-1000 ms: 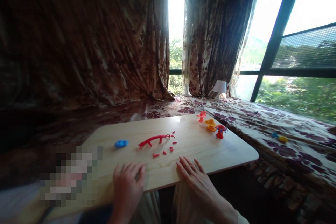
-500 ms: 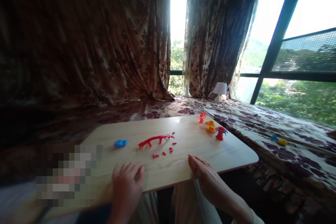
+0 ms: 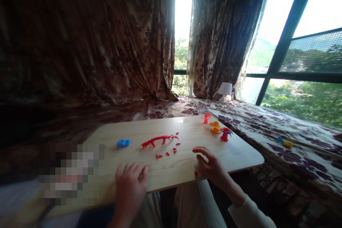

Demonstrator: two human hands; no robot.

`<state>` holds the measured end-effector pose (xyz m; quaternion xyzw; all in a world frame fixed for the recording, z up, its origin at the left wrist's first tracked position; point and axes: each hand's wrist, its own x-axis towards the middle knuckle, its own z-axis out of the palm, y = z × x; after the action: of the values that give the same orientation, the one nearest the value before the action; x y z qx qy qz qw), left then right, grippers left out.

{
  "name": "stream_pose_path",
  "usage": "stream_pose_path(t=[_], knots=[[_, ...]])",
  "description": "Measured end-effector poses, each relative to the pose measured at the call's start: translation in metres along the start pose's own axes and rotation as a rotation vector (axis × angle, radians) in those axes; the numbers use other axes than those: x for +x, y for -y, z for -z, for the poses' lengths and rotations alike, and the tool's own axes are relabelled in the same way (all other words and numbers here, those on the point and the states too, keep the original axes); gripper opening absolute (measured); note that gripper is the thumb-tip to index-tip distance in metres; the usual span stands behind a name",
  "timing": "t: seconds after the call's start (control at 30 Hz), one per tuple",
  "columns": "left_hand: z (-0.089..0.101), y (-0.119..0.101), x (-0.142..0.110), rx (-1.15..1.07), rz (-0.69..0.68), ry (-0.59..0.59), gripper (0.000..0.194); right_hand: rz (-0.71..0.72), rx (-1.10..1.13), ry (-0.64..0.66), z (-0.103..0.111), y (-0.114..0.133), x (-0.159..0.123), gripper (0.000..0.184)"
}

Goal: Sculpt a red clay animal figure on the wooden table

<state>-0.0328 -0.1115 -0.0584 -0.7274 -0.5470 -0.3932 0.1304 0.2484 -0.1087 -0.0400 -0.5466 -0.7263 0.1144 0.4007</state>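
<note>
My left hand [image 3: 131,181] rests palm down on the near edge of the pale wooden table [image 3: 149,126], holding nothing, its thumb apart from the fingers. My right hand [image 3: 211,165] is at the near right, fingers curved and thumb apart, with no object in its grasp. Just below it, at the table's edge, lies a small red clay bit [image 3: 196,173]. Mid-table is a red four-legged clay figure [image 3: 157,140] with a long body and a curled end. Several small red clay pieces [image 3: 167,154] are scattered to its right and in front of it.
A blue clay lump [image 3: 124,143] lies left. Pink [image 3: 206,118], yellow [image 3: 215,127] and red-and-blue [image 3: 226,134] clay figures stand at the right edge. Blue and yellow lumps [image 3: 288,144] lie on the flowered bedding [image 3: 294,160]. A small white lamp [image 3: 225,89] stands behind.
My right hand has lifted, its fingers going from pressed together to parted, and a small red bit now shows below it. My left hand stays put. The view shifts slightly.
</note>
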Motion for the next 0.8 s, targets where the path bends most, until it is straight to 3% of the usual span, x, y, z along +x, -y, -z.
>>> stream_pose_path(t=[0.23,0.37,0.6,0.8], knots=[[-0.001,0.001,0.000,0.002,-0.007,-0.006,0.019,-0.032,-0.115,0.133,0.021,0.023,-0.021,0.014],[-0.002,0.002,0.000,0.000,-0.015,-0.019,0.021,-0.014,-0.231,0.203,0.014,0.035,-0.019,0.010],[-0.001,0.002,-0.001,-0.005,-0.015,-0.002,0.021,0.066,-0.241,0.232,-0.005,0.039,0.015,0.021],[-0.001,0.003,-0.001,0.009,-0.025,0.018,0.019,0.122,-0.285,0.275,-0.005,0.038,0.017,0.024]])
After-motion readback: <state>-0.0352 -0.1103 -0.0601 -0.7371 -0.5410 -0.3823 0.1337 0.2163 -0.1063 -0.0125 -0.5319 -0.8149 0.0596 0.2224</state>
